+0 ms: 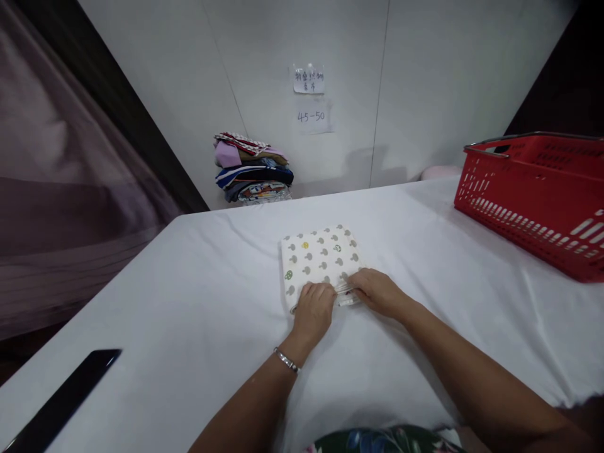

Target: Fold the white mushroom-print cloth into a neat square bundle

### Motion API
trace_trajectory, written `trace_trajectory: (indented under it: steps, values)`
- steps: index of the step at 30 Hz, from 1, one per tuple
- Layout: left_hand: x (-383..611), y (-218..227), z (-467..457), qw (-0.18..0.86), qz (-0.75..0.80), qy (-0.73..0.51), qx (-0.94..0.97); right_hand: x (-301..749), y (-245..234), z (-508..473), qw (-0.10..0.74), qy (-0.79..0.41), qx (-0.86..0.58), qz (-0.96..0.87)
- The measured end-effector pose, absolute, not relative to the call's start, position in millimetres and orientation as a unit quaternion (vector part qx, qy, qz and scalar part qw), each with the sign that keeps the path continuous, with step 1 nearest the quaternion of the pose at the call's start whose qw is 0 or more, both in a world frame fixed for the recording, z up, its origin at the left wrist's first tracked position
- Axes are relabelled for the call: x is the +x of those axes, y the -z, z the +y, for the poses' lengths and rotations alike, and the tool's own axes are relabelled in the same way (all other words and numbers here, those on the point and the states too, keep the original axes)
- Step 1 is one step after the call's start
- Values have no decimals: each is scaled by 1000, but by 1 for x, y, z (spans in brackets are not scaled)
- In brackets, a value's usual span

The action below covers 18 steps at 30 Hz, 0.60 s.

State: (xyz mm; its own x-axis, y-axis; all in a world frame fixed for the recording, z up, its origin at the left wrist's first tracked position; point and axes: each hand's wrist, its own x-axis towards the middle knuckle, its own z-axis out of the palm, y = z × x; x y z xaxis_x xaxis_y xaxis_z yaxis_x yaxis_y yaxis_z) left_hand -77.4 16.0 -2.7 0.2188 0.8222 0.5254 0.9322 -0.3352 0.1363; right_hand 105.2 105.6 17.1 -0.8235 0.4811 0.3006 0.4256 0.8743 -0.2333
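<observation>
A folded cream cloth (321,255) with grey mushroom-like prints, plus a few yellow and green ones, lies flat on the white-covered table in front of me. My left hand (315,309) is closed over its near edge, fingers curled on the fabric. At the near right corner my right hand (377,290) pinches the folded layers, which show as stacked edges between the two hands. Both sets of fingertips are partly hidden by the hands and the cloth. A silver bracelet (287,360) sits on my left wrist.
The white tablecloth (212,327) has light creases. On the right stands a red plastic basket (533,207). A dark flat object (70,399) lies at the left front. Beyond the far edge is a stack of folded fabrics (255,170), near paper signs (311,116) on the wall.
</observation>
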Motion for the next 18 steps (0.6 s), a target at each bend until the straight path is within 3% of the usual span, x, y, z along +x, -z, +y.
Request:
trace_trajectory:
  steps: [18]
  values:
    - [-78, 2, 15, 140, -592, 239, -757, 102, -17, 105, 206, -91, -200, -954]
